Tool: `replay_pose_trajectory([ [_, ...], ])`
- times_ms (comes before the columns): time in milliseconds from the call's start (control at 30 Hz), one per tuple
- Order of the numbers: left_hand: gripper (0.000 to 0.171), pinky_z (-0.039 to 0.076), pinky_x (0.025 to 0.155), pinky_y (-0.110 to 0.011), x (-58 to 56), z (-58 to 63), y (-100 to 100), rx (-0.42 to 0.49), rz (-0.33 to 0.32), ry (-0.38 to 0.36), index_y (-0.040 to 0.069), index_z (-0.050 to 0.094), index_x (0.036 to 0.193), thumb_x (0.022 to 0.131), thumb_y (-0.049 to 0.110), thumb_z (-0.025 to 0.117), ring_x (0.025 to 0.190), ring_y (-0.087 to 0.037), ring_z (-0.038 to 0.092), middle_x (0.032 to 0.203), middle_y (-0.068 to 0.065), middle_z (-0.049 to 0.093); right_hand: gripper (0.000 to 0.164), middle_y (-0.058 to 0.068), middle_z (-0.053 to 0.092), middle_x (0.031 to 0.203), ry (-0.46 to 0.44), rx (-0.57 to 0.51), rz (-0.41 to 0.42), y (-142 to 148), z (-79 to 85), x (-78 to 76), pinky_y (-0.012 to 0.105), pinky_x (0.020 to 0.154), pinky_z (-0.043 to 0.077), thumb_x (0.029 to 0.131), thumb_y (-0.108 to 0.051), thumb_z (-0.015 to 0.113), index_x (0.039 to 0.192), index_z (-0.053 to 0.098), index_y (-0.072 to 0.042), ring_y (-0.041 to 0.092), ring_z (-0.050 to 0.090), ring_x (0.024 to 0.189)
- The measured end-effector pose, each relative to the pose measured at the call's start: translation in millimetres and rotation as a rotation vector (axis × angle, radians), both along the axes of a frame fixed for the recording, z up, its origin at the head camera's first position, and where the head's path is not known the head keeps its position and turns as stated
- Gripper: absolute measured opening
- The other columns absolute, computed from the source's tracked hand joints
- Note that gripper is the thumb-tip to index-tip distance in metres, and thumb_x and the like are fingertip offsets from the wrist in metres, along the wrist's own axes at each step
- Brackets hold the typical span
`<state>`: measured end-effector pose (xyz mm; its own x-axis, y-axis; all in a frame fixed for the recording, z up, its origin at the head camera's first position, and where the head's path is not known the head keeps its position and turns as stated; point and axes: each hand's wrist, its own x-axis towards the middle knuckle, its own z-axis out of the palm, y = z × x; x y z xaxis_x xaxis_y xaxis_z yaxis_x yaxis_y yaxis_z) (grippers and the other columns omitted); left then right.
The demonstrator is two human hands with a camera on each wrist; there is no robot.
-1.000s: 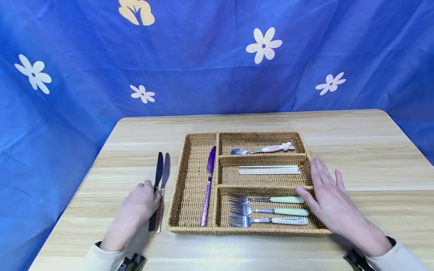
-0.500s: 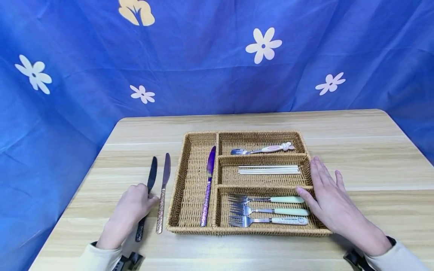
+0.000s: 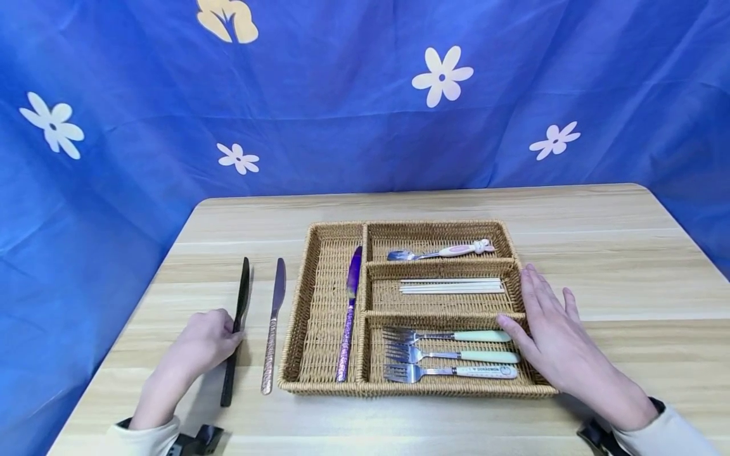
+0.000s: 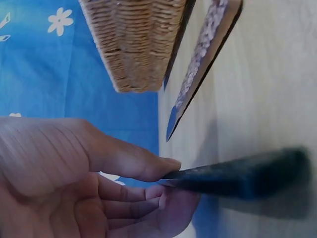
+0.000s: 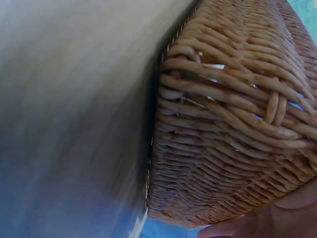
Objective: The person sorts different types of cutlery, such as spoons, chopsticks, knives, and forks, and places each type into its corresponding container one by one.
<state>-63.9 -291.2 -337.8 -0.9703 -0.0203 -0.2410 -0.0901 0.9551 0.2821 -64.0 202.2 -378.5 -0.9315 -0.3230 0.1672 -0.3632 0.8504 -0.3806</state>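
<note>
My left hand (image 3: 199,342) pinches a black table knife (image 3: 230,373) between thumb and fingers, left of the basket. In the left wrist view the knife (image 4: 237,173) is on edge, thumb on one side, fingertips on the other. A copper-coloured knife (image 3: 270,354) lies on the table between that hand and the wicker cutlery basket (image 3: 322,387). My right hand (image 3: 561,345) rests with fingers extended against the basket's right wall, thumb over the rim. The right wrist view shows the basket's woven corner (image 5: 237,114) and part of the hand at the bottom.
The basket's left compartment holds a purple knife (image 3: 348,329). In its right compartments lie a bunny-handled fork (image 3: 456,250), white chopsticks (image 3: 450,288) and three forks (image 3: 485,356). Behind the wooden table (image 3: 616,253) hangs a blue flowered cloth (image 3: 342,126).
My left hand has drawn the black knife leftward, away from the copper-coloured one, and turned it onto its edge. The right hand stays at the basket.
</note>
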Motion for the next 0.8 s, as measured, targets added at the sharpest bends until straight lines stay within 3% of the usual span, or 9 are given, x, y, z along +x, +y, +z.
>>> replay_pose_trajectory([
  [133, 0.019, 0.053, 0.061, -0.037, -1.3, 4.9, -1.2, 0.040, 0.019, -0.044, -0.009, 0.060, 0.090, 0.087, 0.009, 0.065, 0.065, -0.020, 0.062, 0.081, -0.014, 0.066, 0.079, 0.024, 0.000, 0.159, -0.006, 0.003, -0.005, 0.2, 0.5, 0.5, 0.066, 0.111, -0.006, 0.103, -0.039, 0.043, 0.151, 0.002, 0.007, 0.042, 0.009, 0.145],
  [267, 0.020, 0.056, 0.057, -0.031, 1.6, 9.9, 3.5, 0.141, 0.057, -0.076, -0.010, 0.057, 0.096, 0.090, 0.008, 0.063, 0.057, -0.015, 0.063, 0.082, -0.011, 0.066, 0.078, 0.023, 0.000, 0.159, -0.003, 0.009, -0.012, -0.6, 0.7, 0.8, 0.065, 0.112, -0.007, 0.103, -0.040, 0.042, 0.151, 0.003, 0.007, 0.041, 0.006, 0.145],
  [400, 0.019, 0.057, 0.055, -0.027, 3.4, 17.7, 11.3, 0.240, 0.065, -0.093, -0.008, 0.054, 0.098, 0.091, 0.008, 0.061, 0.062, -0.015, 0.061, 0.085, -0.012, 0.060, 0.076, 0.023, 0.000, 0.159, 0.014, 0.030, -0.027, -1.5, 0.8, 1.0, 0.061, 0.113, -0.010, 0.103, -0.040, 0.040, 0.151, 0.005, 0.008, 0.039, 0.002, 0.146],
  [567, 0.023, 0.056, 0.058, -0.029, 5.0, 28.8, 22.9, 0.322, 0.022, -0.097, -0.006, 0.052, 0.102, 0.093, 0.013, 0.061, 0.062, -0.017, 0.062, 0.089, -0.010, 0.061, 0.076, 0.023, 0.000, 0.158, 0.030, 0.062, -0.036, -2.5, 0.6, 1.4, 0.058, 0.113, -0.013, 0.103, -0.041, 0.039, 0.150, 0.007, 0.009, 0.038, 0.000, 0.146],
  [800, 0.025, 0.057, 0.061, -0.029, 4.0, 33.0, 42.5, 0.522, -0.053, -0.109, -0.008, 0.049, 0.107, 0.093, 0.009, 0.061, 0.066, -0.020, 0.065, 0.090, -0.011, 0.062, 0.075, 0.023, 0.001, 0.159, 0.044, 0.072, -0.046, -2.2, 0.5, 1.5, 0.057, 0.114, -0.013, 0.104, -0.041, 0.038, 0.150, 0.007, 0.009, 0.037, 0.000, 0.146],
])
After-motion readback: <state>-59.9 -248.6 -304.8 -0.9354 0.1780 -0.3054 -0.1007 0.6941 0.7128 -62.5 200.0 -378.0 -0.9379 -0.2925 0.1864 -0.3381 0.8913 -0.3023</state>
